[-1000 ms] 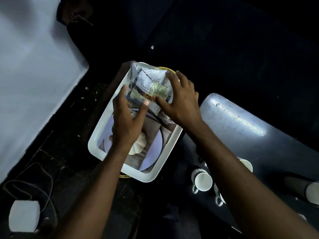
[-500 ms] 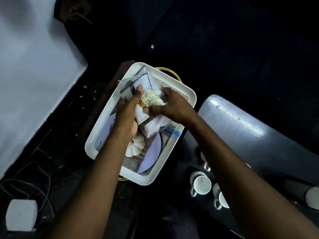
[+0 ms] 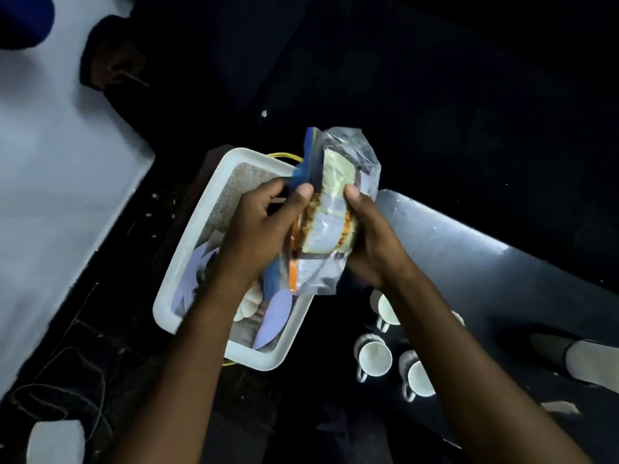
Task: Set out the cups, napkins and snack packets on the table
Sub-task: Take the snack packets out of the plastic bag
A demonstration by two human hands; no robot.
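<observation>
While both hands are raised over the tray, they grip a bundle of snack packets [image 3: 330,209] between them. Left hand [image 3: 264,226] clenched on the bundle's left edge, thumb pressed on the front face, fingers curled behind. Right hand [image 3: 371,242] grasping the right edge, thumb tip on the front near the top of the printed label. Bundle stands roughly upright, clear film with a pale label, orange contents showing through, blue packet edges poking out at 10 o'clock and at 7 o'clock. How many packets are in the bundle I cannot tell; the film is crumpled and the light is dim.

White tray [image 3: 187,262] sits below and to 8 o'clock of the bundle, on a dark stand. Inside it: a woven mat at the far end, lilac plates [image 3: 273,316], and a small white pumpkin-shaped piece [image 3: 248,304] partly hidden under the left forearm.

Dark table [image 3: 485,262] runs off toward 4 o'clock from the hands. On it, at 5 o'clock of the bundle, white cups: one [image 3: 373,360] in plain sight with its handle toward the near edge, another [image 3: 417,376] just beside it at 3 o'clock, a third [image 3: 382,306] farther back, partly covered by the right forearm. A dark cylinder with a pale end [image 3: 569,356] lies on the table at 3 o'clock of the cups.
</observation>
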